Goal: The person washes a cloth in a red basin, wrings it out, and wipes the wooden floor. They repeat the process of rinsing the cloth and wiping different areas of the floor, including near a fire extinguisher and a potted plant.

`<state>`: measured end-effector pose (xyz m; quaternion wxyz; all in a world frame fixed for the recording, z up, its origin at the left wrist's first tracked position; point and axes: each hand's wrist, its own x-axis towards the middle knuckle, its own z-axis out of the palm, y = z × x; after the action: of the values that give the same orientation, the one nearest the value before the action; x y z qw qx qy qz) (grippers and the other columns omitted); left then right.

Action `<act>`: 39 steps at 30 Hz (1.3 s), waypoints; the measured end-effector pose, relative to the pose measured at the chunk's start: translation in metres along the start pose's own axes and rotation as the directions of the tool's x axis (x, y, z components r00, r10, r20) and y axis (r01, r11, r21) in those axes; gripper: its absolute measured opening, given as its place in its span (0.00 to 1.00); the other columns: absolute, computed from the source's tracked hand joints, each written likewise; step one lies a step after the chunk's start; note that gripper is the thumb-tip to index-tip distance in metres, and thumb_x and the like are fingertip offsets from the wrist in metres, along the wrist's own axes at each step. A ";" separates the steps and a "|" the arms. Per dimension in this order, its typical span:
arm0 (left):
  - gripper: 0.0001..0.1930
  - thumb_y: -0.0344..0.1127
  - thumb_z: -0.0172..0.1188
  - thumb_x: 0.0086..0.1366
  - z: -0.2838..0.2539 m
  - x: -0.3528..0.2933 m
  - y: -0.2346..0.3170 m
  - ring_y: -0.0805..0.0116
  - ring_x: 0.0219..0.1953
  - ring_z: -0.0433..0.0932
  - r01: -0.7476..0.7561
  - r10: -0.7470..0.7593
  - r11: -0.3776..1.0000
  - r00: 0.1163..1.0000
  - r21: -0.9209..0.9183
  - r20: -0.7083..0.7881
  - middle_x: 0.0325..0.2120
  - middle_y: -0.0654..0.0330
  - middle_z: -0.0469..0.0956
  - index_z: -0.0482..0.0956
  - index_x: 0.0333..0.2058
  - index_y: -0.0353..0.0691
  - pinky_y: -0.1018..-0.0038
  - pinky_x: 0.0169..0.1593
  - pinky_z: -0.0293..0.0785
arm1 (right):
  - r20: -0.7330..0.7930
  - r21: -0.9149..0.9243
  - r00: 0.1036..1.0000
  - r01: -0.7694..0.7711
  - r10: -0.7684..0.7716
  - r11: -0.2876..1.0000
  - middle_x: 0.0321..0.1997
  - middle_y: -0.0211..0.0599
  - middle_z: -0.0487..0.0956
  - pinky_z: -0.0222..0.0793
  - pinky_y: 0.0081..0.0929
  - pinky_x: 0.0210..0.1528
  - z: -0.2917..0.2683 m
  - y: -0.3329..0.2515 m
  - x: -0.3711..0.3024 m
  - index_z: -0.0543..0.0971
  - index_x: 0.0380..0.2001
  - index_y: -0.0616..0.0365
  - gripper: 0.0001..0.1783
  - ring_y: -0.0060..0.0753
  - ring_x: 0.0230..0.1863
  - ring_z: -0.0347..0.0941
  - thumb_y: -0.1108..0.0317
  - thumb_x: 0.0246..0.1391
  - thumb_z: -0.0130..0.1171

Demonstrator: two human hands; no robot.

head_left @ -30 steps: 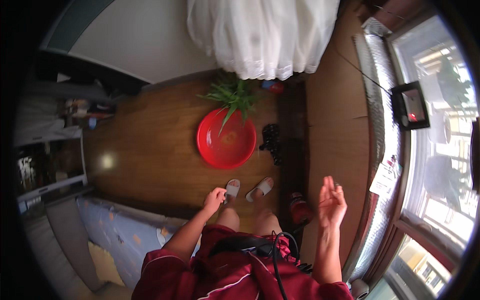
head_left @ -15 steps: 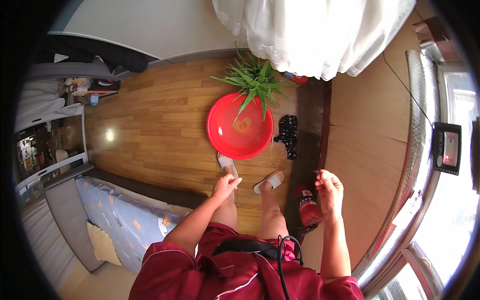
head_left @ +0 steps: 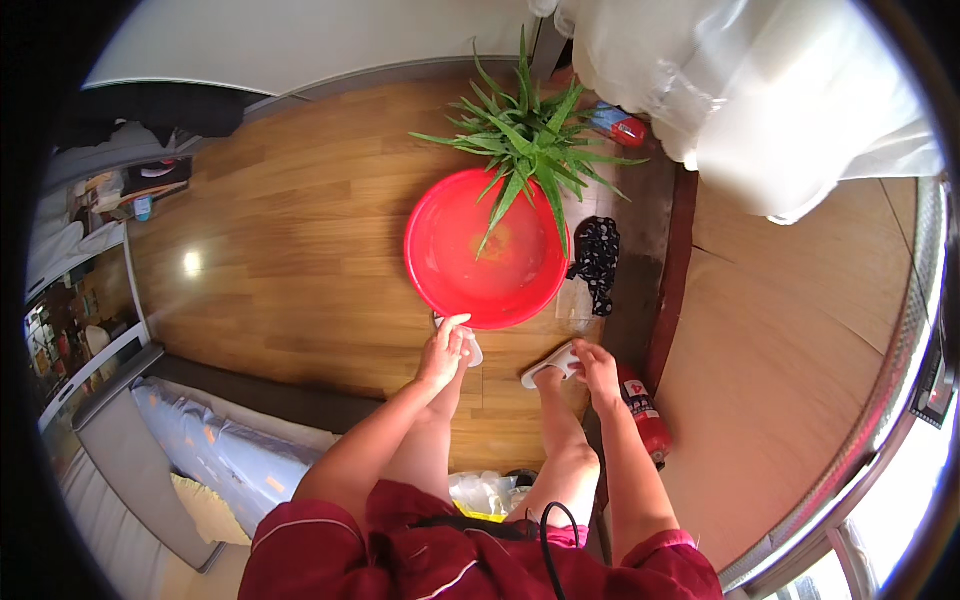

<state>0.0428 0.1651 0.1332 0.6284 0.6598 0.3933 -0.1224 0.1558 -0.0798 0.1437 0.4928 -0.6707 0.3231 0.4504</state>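
In front of my feet, a large round red basin [head_left: 430, 262] stands on the wood floor. Some yellowish pattern shows at its bottom. Just short of the basin's near rim is my left hand [head_left: 443, 352], empty, its fingers loosely bent and apart. My right hand [head_left: 597, 374] hangs over my right foot, lower right of the basin. Its fingertips are drawn together; whatever they may hold is too small to make out. Long green leaves of a spiky aloe-like plant [head_left: 528, 145] reach over the basin's far rim.
A black patterned cloth [head_left: 597, 262] lies right of the basin. By my right forearm stands a red fire extinguisher [head_left: 648, 425] against a wooden panel [head_left: 790, 320]. White curtain fabric [head_left: 760, 110] hangs at upper right. A bed with blue bedding [head_left: 215, 440] is at left.
My right hand has come down and left from beside the wooden panel. My left hand has moved slightly up toward the basin, its fingers loosening. The whole view has shifted.
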 end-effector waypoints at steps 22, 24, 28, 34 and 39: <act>0.19 0.39 0.55 0.56 -0.005 0.062 -0.011 0.55 0.41 0.71 -0.501 0.346 0.627 0.865 0.597 0.362 0.38 0.54 0.71 0.69 0.46 0.41 0.66 0.45 0.67 | 0.001 -0.006 0.859 0.512 -0.512 0.859 0.53 0.34 0.69 0.58 0.26 0.52 0.032 -0.108 0.435 0.71 0.49 0.57 0.22 0.30 0.53 0.63 0.56 0.54 0.46; 0.19 0.36 0.58 0.52 -0.007 0.048 -0.018 0.60 0.37 0.72 -0.534 0.421 0.545 0.841 0.646 0.339 0.35 0.58 0.71 0.71 0.44 0.43 0.67 0.41 0.69 | -0.027 0.006 0.760 0.649 -0.649 0.760 0.49 0.37 0.72 0.57 0.27 0.53 0.040 -0.106 0.431 0.74 0.45 0.60 0.23 0.30 0.51 0.65 0.54 0.52 0.51; 0.17 0.36 0.59 0.52 -0.004 0.031 -0.032 0.60 0.36 0.72 -0.518 0.326 0.534 0.855 0.668 0.403 0.34 0.59 0.71 0.71 0.41 0.43 0.68 0.39 0.69 | 0.042 0.039 0.809 0.585 -0.586 0.810 0.36 0.31 0.77 0.63 0.22 0.42 0.044 -0.112 0.434 0.76 0.40 0.61 0.19 0.24 0.37 0.69 0.58 0.53 0.51; 0.22 0.37 0.56 0.54 -0.002 0.012 -0.032 0.56 0.42 0.69 -0.505 0.180 0.491 0.856 0.710 0.484 0.42 0.55 0.68 0.65 0.49 0.43 0.66 0.45 0.66 | 0.218 -0.039 0.790 0.594 -0.573 0.804 0.42 0.30 0.75 0.65 0.18 0.43 0.052 -0.130 0.459 0.70 0.48 0.59 0.20 0.22 0.41 0.70 0.59 0.55 0.50; 0.26 0.39 0.55 0.55 -0.002 0.002 -0.023 0.59 0.45 0.67 -0.515 0.163 0.484 0.847 0.707 0.506 0.47 0.54 0.65 0.61 0.53 0.44 0.68 0.48 0.64 | 0.210 -0.130 0.692 0.720 -0.690 0.682 0.43 0.30 0.75 0.65 0.17 0.43 0.039 -0.130 0.507 0.70 0.49 0.59 0.21 0.21 0.41 0.70 0.63 0.53 0.54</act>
<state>0.0279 0.1652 0.1149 0.3197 0.9036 0.0218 -0.2842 0.4540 0.0027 -0.2805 0.5796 -0.7552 -0.0444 0.3029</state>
